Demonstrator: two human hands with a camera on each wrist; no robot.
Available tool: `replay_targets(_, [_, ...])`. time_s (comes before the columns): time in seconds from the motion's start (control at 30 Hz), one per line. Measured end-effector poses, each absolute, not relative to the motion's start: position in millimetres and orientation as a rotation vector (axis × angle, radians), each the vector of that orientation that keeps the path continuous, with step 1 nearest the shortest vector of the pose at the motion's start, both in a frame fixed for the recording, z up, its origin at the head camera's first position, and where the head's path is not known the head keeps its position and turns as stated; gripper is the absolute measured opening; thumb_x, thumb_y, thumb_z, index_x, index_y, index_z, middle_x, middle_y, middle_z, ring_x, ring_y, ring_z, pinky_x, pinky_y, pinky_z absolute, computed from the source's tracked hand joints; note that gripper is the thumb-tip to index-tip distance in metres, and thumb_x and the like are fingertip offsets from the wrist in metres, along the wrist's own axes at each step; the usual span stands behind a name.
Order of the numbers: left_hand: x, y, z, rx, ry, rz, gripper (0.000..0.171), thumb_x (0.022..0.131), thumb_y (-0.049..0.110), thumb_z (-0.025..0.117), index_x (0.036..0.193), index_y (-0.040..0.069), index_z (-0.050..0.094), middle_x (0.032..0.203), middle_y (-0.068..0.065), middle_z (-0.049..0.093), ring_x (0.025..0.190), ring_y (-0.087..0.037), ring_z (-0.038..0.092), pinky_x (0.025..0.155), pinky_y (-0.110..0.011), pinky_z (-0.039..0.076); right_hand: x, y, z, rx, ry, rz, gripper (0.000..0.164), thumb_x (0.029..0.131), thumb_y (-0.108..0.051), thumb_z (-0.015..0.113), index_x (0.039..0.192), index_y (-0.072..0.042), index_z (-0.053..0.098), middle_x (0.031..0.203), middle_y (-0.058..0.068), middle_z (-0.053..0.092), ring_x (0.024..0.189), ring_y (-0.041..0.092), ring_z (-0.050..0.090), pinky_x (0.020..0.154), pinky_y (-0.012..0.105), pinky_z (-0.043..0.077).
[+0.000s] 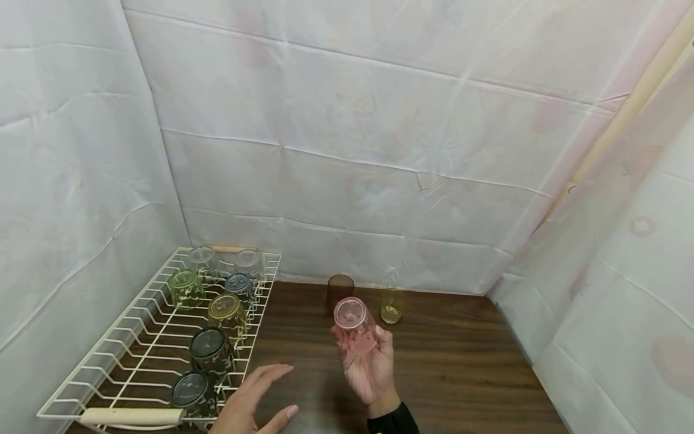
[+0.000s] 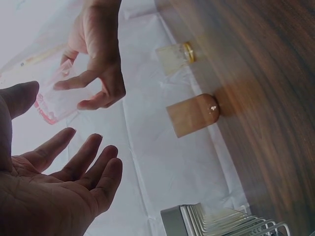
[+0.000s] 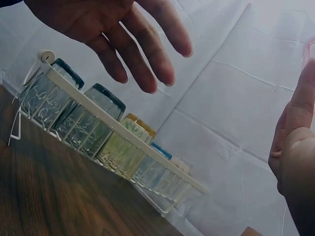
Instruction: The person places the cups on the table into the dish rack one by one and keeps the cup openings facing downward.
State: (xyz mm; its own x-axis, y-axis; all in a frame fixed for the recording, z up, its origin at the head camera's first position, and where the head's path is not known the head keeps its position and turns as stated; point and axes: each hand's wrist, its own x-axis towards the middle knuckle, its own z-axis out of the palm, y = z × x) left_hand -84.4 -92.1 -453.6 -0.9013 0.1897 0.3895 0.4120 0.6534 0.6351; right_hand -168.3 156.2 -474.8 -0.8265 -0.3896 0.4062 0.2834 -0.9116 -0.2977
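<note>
My right hand [image 1: 371, 367] holds a pink glass [image 1: 362, 339] above the table, thumb on one side and fingers on the other. The glass is tilted, its round base turned up towards the head view. My left hand [image 1: 255, 401] hovers beside the rack's near right corner, fingers spread and holding nothing. In the left wrist view its palm [image 2: 54, 196] faces the pink glass [image 2: 59, 101] across a gap. Behind the pink glass a brownish-red glass [image 1: 340, 288] stands upright on the table, with a yellow glass [image 1: 391, 306] to its right.
A white wire rack [image 3: 91, 104] with a pale handle [image 1: 132, 416] stands at the left. Upside-down glasses fill its right side: two dark [image 1: 210, 345], amber [image 1: 225, 308], blue [image 1: 240, 284], and clear [image 1: 249, 260]. Green [image 1: 186, 290] and clear [image 1: 202, 258] ones stand back left. White sheeting [image 1: 347, 181] surrounds the table [image 1: 461, 361].
</note>
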Motion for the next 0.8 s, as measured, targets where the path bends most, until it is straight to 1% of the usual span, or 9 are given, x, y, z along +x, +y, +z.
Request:
replay_targets(0.17, [-84.3,-92.6,-452.7,-0.479,-2.622,-1.134,0.052,0.085,0.043,0.09,0.132,0.032,0.071,0.127,0.018,0.068,0.113,-0.011,0.071,0.086,-0.035,0.061,-169.5,155.8,-474.9,-0.683,0.31,-2.691,0.048,0.108,-0.03,0.042,0.153,-0.014,0.042,0.15,0.012,0.056,0.13,0.027,0.069,0.099,0.021,0.06])
replay_targets(0.33, [-84.5,-94.0,-454.1,-0.491,-2.61,-1.114,0.053,0.083,0.04,0.091,0.131,0.029,0.072,0.126,0.016,0.069,0.112,-0.011,0.071,0.086,-0.034,0.061,-169.2,155.7,-475.5,-0.671,0.312,-2.686,0.048,0.11,-0.031,0.036,0.153,-0.013,0.042,0.148,0.012,0.058,0.13,0.025,0.069,0.1,0.02,0.059])
replay_targets(0.4, [-85.3,-94.3,-454.0,-0.496,-2.62,-1.105,0.053,0.084,0.042,0.09,0.132,0.03,0.072,0.126,0.016,0.069,0.113,-0.012,0.071,0.086,-0.035,0.061,-168.8,155.8,-476.4,-0.658,0.311,-2.686,0.048,0.11,-0.032,0.035,0.153,-0.013,0.043,0.147,0.012,0.058,0.13,0.024,0.069,0.1,0.019,0.059])
replay_targets(0.47, [-86.9,-94.2,-453.3,-0.505,-2.63,-1.105,0.052,0.086,0.043,0.089,0.133,0.032,0.071,0.127,0.016,0.068,0.113,-0.012,0.071,0.086,-0.036,0.061,-168.2,156.0,-477.2,-0.64,0.306,-2.686,0.049,0.11,-0.033,0.036,0.154,-0.012,0.042,0.147,0.012,0.059,0.13,0.024,0.069,0.099,0.019,0.059])
replay_targets(0.57, [-90.9,-91.4,-453.3,-0.545,-2.588,-1.102,0.051,0.087,0.04,0.089,0.134,0.032,0.07,0.127,0.016,0.068,0.112,-0.012,0.071,0.085,-0.034,0.061,-167.1,155.6,-477.6,-0.633,0.299,-2.696,0.05,0.109,-0.032,0.038,0.155,-0.013,0.041,0.148,0.013,0.058,0.131,0.025,0.068,0.099,0.02,0.059])
replay_targets(0.7, [-99.7,-77.7,-451.0,-0.665,-2.441,-1.036,0.06,0.083,0.03,0.092,0.138,0.027,0.068,0.128,0.011,0.07,0.112,-0.012,0.072,0.088,-0.035,0.063,-165.0,152.8,-477.8,-0.674,0.287,-2.692,0.049,0.109,-0.03,0.037,0.155,-0.014,0.042,0.15,0.013,0.056,0.131,0.028,0.068,0.101,0.022,0.06])
replay_targets(0.8, [-108.1,-61.4,-440.4,-0.733,-2.38,-1.034,0.072,0.084,0.026,0.091,0.148,0.021,0.059,0.138,0.003,0.067,0.121,-0.016,0.07,0.094,-0.041,0.063,-163.1,149.2,-478.1,-0.706,0.3,-2.684,0.047,0.109,-0.028,0.037,0.153,-0.016,0.046,0.149,0.013,0.056,0.13,0.028,0.068,0.101,0.022,0.06])
